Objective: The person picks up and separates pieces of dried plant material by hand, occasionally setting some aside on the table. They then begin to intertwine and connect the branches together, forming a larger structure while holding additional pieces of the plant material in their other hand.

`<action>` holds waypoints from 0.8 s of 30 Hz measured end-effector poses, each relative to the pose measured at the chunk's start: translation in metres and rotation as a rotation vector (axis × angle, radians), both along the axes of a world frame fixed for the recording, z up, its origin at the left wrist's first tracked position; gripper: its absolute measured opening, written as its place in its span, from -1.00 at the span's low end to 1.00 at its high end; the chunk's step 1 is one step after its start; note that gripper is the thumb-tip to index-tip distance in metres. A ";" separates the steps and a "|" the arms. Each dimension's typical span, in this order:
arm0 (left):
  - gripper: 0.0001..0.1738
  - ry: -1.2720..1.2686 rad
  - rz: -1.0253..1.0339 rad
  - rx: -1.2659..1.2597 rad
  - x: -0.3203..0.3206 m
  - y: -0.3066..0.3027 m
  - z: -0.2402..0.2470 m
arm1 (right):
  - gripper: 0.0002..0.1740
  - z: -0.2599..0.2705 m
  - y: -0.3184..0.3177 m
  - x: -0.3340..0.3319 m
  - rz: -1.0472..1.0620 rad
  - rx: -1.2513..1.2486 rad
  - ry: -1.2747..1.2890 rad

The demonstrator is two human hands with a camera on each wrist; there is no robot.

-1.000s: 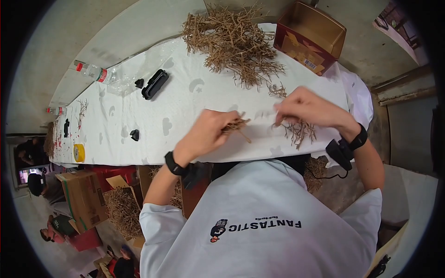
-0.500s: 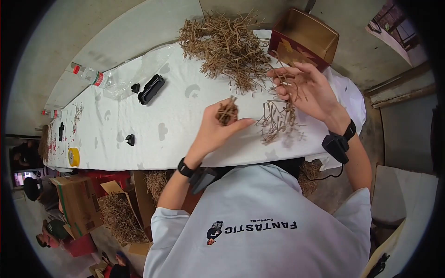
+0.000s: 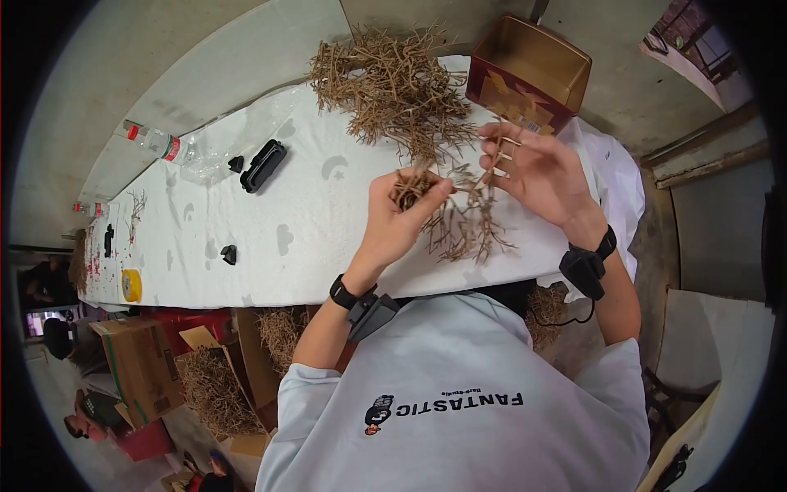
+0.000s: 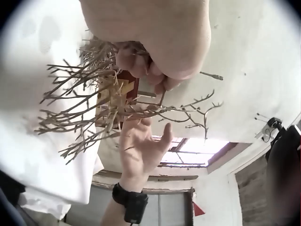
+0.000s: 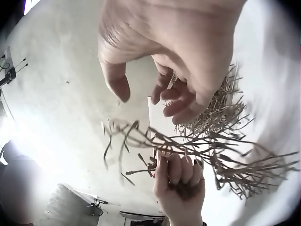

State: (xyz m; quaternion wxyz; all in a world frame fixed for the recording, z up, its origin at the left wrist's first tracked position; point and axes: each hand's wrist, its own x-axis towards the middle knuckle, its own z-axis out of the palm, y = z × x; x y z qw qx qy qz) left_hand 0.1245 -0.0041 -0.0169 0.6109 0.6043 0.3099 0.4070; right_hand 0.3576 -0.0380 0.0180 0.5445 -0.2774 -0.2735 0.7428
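In the head view, my left hand (image 3: 389,234) grips a small bundle of dry brown twigs (image 3: 410,190), thumb and forefinger pinching a branching sprig (image 3: 484,220) that spreads to the right. My right hand (image 3: 551,172) is just right of the sprig, palm up with relaxed, spread fingers. The right wrist view has the right hand (image 5: 174,42) above the sprig (image 5: 216,157), with thumb and fingers apart and nothing between them. The left wrist view has the left hand (image 4: 150,33) curled over the bundle, largely hiding it.
Behind the hands lie a large twig pile (image 3: 385,90) and a red-and-gold box (image 3: 508,92). Leftward on the white cloth (image 3: 320,246) are a black case (image 3: 264,166), a bottle (image 3: 156,143) and yellow tape (image 3: 131,284). Cardboard boxes (image 3: 143,361) stand beside the table.
The right hand has gone from low over the loose twigs to raised and opened. The left hand has turned, its thumb and forefinger closing on the sprig.
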 end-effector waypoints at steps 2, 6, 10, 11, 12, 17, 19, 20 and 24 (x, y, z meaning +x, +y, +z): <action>-0.81 -0.006 0.018 -0.093 -0.011 0.004 0.003 | -0.46 -0.001 -0.003 0.008 -0.023 0.016 -0.078; -0.76 -0.069 -0.002 -0.248 -0.021 0.004 0.009 | -0.49 -0.003 -0.007 0.018 0.095 0.006 -0.443; -0.73 -0.103 -0.044 -0.332 -0.019 0.003 0.006 | -0.64 0.008 -0.010 -0.015 -0.018 0.305 -0.637; -0.72 -0.106 -0.055 -0.349 -0.019 0.003 0.005 | -0.69 0.010 -0.010 -0.018 0.014 0.374 -0.764; -0.72 -0.101 -0.056 -0.348 -0.020 0.002 0.004 | -0.74 0.011 -0.010 -0.020 0.046 0.445 -0.892; -0.76 -0.108 -0.037 -0.375 -0.033 0.005 -0.005 | -0.87 0.016 -0.013 -0.021 0.058 0.463 -0.897; -0.73 -0.154 -0.052 -0.419 -0.044 0.010 -0.010 | -0.86 0.019 -0.013 -0.014 0.072 0.380 -0.844; -0.73 -0.155 -0.053 -0.419 -0.048 0.012 -0.010 | -0.86 0.020 -0.013 -0.008 0.083 0.298 -0.793; -0.72 -0.146 0.091 -0.445 -0.064 0.020 -0.009 | -0.84 0.025 -0.014 0.004 0.161 0.190 -0.736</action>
